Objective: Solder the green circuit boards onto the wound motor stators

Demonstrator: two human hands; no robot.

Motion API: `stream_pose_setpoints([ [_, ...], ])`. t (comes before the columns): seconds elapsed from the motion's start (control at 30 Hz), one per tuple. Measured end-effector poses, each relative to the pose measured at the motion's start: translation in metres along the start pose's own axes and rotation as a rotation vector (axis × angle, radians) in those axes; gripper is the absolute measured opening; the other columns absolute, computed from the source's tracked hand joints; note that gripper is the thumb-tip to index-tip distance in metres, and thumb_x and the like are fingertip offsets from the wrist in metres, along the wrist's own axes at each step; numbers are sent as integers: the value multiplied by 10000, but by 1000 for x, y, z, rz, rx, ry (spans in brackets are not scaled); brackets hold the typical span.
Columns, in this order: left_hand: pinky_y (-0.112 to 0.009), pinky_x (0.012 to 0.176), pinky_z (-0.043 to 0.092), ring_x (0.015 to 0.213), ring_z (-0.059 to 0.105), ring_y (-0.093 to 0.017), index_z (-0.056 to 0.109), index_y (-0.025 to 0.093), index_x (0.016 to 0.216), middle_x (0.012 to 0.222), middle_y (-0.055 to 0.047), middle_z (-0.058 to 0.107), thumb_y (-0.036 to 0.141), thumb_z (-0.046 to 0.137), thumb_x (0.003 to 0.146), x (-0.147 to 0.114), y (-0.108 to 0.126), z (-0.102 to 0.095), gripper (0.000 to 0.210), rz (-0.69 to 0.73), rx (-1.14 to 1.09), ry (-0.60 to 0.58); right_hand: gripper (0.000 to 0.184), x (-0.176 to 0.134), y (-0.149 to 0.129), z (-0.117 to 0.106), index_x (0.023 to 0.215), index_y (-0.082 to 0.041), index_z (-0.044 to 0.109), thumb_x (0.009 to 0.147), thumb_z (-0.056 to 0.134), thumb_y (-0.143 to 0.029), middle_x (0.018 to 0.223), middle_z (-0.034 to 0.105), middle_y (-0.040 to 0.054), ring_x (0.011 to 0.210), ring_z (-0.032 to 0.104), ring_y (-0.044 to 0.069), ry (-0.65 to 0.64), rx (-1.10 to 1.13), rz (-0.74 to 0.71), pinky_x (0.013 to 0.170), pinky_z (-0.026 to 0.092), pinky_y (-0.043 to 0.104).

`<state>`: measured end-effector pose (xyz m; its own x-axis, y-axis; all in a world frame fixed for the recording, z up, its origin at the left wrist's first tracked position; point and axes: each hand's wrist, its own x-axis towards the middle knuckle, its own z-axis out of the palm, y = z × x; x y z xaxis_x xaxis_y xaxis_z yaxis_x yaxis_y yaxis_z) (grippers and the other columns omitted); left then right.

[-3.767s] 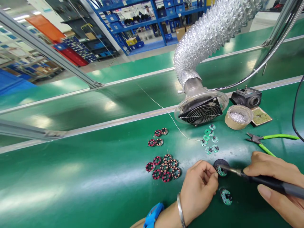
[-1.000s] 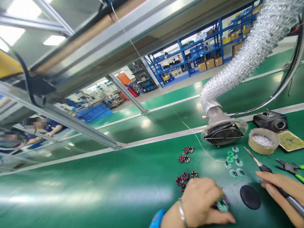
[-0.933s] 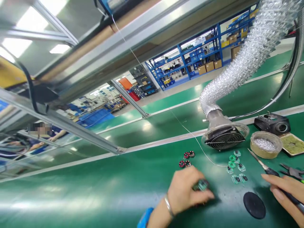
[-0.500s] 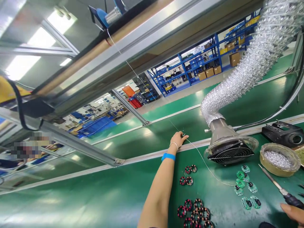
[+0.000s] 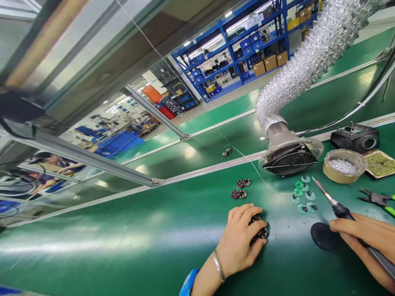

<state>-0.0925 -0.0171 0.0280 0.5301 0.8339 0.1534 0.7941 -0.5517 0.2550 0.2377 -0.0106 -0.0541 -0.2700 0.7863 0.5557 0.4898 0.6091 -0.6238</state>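
Left hand [image 5: 239, 242] cupped over coil rings [image 5: 258, 230]; right hand [image 5: 367, 242] gripping soldering iron [image 5: 336, 207]; black disc [image 5: 322, 235] between.

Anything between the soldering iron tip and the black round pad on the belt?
Nothing visible. The right hand holds the grey-handled soldering iron with its tip raised above the black round pad; only bare green belt lies around the pad.

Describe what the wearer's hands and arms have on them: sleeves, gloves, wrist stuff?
Both hands are bare, no gloves. The left hand has a thin silver bangle at the wrist and a bright blue band just behind it; the forearm is bare. The right hand shows no rings; its wrist is out of frame.
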Motion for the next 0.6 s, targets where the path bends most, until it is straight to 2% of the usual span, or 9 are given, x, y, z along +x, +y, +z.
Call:
stream_pose_setpoints([
  [0.07,-493,931,418,1156,525,-328,672,240,1016,1164,-95,656,278,709,778,3,8,7,243,-5,19,1,306,13,-11,-3,1166,-308,617,905,538,-169,961,727,4,806,701,234,-66,-88,-112,694,583,333],
  [0.17,-473,911,427,1093,546,-308,657,221,988,1123,-90,664,380,756,765,16,19,20,291,17,-43,10,242,29,-24,-4,1136,-253,566,940,480,-140,902,714,21,711,681,178,-127,-23,-162,613,551,275],
  [0.3,-410,816,484,913,581,-253,613,179,943,973,-78,669,396,739,787,32,40,39,295,21,-132,36,209,34,-29,0,1095,-217,559,940,462,-117,938,707,28,773,686,146,-131,6,-116,719,548,244],
  [0.47,-334,702,519,789,591,-209,566,177,888,858,-54,617,413,736,790,54,61,62,306,5,-245,172,271,34,-29,-1,1061,-200,544,874,406,-61,856,689,32,697,662,132,-150,55,-63,654,527,222],
  [0.6,-314,651,526,736,601,-198,550,184,854,830,-38,605,356,753,768,69,73,78,280,-5,-231,183,275,36,-33,-4,1035,-199,539,848,398,-54,789,660,12,653,637,123,-152,68,-13,632,515,210],
])
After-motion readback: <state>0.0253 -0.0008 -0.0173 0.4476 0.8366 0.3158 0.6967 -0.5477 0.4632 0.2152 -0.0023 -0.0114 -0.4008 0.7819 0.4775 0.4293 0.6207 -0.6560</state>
